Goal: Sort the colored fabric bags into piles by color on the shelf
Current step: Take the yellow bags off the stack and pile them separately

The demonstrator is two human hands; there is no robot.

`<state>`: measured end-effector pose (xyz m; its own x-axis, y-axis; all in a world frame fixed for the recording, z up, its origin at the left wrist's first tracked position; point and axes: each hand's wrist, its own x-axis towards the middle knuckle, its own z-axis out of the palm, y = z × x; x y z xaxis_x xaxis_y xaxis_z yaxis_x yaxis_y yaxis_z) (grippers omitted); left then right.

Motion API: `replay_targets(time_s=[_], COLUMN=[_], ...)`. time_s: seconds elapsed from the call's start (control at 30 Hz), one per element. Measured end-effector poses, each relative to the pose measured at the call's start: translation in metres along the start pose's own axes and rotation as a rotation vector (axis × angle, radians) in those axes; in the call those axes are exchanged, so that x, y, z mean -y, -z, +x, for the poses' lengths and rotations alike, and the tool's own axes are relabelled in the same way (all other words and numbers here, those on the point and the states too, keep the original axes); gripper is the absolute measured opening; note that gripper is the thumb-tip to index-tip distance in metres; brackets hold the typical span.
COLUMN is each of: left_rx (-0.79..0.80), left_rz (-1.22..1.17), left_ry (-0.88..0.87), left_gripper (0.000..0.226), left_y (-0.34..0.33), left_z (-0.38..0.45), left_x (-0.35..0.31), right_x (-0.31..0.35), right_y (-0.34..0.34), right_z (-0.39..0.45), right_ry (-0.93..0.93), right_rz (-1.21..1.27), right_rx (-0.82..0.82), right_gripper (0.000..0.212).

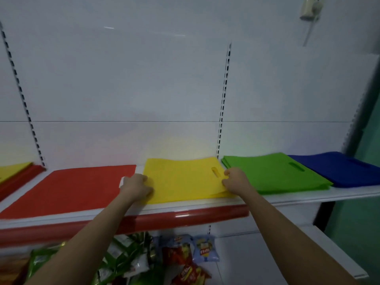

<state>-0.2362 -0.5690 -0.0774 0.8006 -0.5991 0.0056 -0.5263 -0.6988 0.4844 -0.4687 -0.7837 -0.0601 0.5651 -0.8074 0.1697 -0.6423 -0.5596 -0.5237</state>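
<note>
both grips are closing on the yellow bag pile point(183, 179) lying between them on the shelf point(287, 199): left hand point(136, 187) pinching its near-left edge, right hand point(236, 182) pinching its right edge, equally near.

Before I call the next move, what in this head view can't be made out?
- Number of bags in the yellow pile, green pile and blue pile: edges too blurred to count.
- Far-left yellow and red stack: cut off by the left frame edge.
- Left hand and right hand: fingertips at the yellow pile's sides; whether either has a grip is unclear.
- Snack packets below: print too blurred to read.
</note>
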Motion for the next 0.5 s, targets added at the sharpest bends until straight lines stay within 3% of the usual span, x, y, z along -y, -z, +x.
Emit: replay_targets(time_s=[0.13,0.27,0.4,0.5], left_rx=[-0.043,-0.126,-0.196,-0.187], left_rz=[0.063,0.145,0.117,0.110], left_ry=[0.009,0.008,0.037,0.010], left_gripper=[0.052,0.045,0.049,0.046], left_y=[-0.011,-0.017,-0.011,0.000], left_z=[-0.005,-0.019,-0.030,-0.037], left_x=[-0.003,-0.010,-0.019,-0.019], right_x=[-0.011,-0.012,-0.004,0.011], right_y=[-0.002,0.008,0.028,0.036], right_z=[-0.001,-0.004,0.001,0.004], right_ry=[0.018,0.101,0.165,0.213], right_rz=[-0.075,-0.094,0.058,0.118], right_rx=[0.064,0.027,-0.041,0.024], right_gripper=[0.036,0.037,0.029,0.020])
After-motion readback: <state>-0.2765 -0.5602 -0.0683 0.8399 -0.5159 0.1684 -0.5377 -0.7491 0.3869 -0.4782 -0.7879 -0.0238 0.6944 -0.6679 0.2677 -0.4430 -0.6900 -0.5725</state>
